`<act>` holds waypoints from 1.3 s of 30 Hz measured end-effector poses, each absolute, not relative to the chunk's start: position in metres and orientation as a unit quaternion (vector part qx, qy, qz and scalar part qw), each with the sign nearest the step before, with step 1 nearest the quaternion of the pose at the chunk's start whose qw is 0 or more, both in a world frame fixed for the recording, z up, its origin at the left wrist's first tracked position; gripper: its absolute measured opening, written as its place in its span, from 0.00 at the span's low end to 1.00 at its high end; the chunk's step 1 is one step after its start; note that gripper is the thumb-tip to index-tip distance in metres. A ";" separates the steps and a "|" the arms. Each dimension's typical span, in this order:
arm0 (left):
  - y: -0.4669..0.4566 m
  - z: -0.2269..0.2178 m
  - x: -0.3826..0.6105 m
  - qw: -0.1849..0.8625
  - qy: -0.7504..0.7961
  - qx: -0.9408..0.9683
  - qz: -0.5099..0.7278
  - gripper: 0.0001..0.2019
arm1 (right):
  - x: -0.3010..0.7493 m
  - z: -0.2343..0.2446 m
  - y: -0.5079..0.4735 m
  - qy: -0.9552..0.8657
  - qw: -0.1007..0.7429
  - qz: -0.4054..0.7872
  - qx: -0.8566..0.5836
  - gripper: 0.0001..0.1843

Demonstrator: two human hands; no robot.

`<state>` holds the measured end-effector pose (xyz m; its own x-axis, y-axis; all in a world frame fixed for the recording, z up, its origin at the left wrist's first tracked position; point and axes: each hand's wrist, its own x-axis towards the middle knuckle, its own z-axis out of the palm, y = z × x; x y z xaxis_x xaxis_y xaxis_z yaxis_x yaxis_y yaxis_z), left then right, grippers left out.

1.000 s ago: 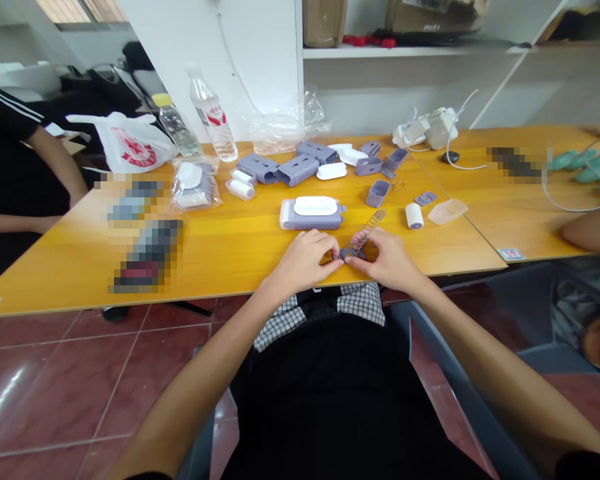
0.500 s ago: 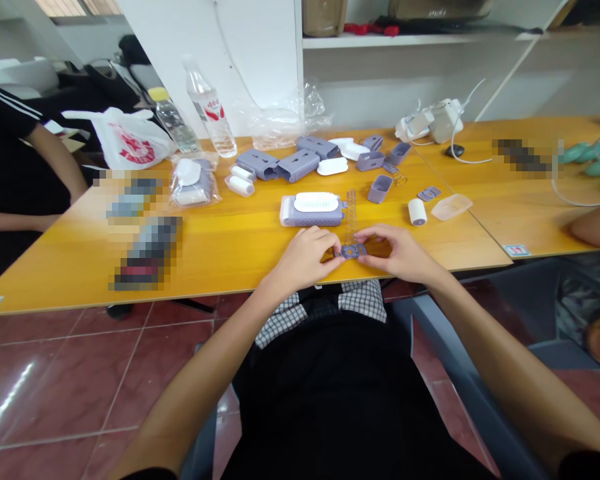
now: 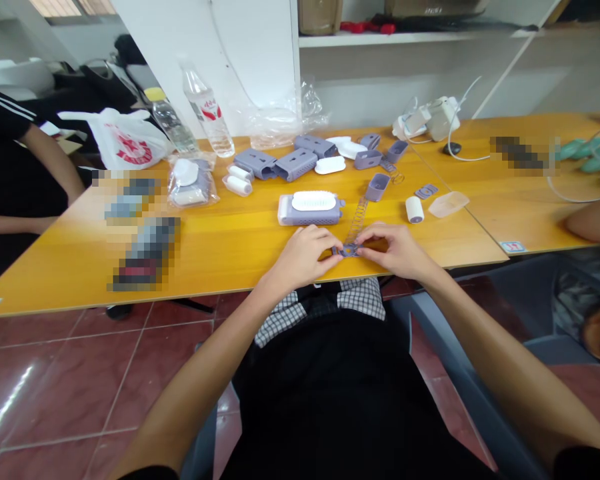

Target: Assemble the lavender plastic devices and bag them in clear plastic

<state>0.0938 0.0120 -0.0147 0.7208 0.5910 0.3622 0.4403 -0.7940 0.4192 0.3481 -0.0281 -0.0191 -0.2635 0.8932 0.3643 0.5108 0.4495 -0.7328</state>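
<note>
My left hand (image 3: 303,257) and my right hand (image 3: 397,250) meet near the front edge of the yellow table (image 3: 230,240). Both pinch a small purple plastic part (image 3: 349,250) between their fingertips. A long metal spring (image 3: 359,215) rises from that part and leans away from me. Just beyond my hands lies an assembled purple case with a white ribbed top (image 3: 310,208).
Further back lie several purple housings (image 3: 293,162), white rollers (image 3: 414,209), a purple cup (image 3: 377,187), a bagged unit (image 3: 190,181), two water bottles (image 3: 207,113) and a plastic bag (image 3: 130,140). Another person's arm (image 3: 45,167) rests at the left; someone else's arm (image 3: 593,223) lies at the right.
The spring swung from leaning right to upright, then back to a slight right lean. Both hands stayed pinched on the purple part, drifting slightly away from me.
</note>
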 end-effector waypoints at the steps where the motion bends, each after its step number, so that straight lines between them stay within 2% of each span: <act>1: 0.012 -0.015 0.094 0.153 0.282 0.915 0.246 0.05 | 0.348 -0.020 -0.028 -0.755 0.391 0.245 -0.466 0.05; 13: 0.008 -0.018 0.091 0.084 0.256 0.933 0.239 0.12 | 0.345 -0.020 -0.028 -0.745 0.391 0.266 -0.470 0.07; 18: 0.005 -0.014 0.093 0.073 0.246 0.933 0.251 0.11 | 0.342 -0.019 -0.028 -0.766 0.379 0.246 -0.458 0.04; 23: 0.010 -0.016 0.094 0.118 0.257 0.919 0.273 0.10 | 0.340 -0.019 -0.027 -0.805 0.361 0.182 -0.433 0.11; 29: 0.011 -0.016 0.093 0.161 0.264 0.911 0.271 0.09 | 0.339 -0.020 -0.029 -0.794 0.348 0.174 -0.467 0.18; 39: 0.008 -0.015 0.096 0.221 0.311 0.872 0.306 0.05 | 0.337 -0.019 -0.034 -0.805 0.348 0.185 -0.444 0.13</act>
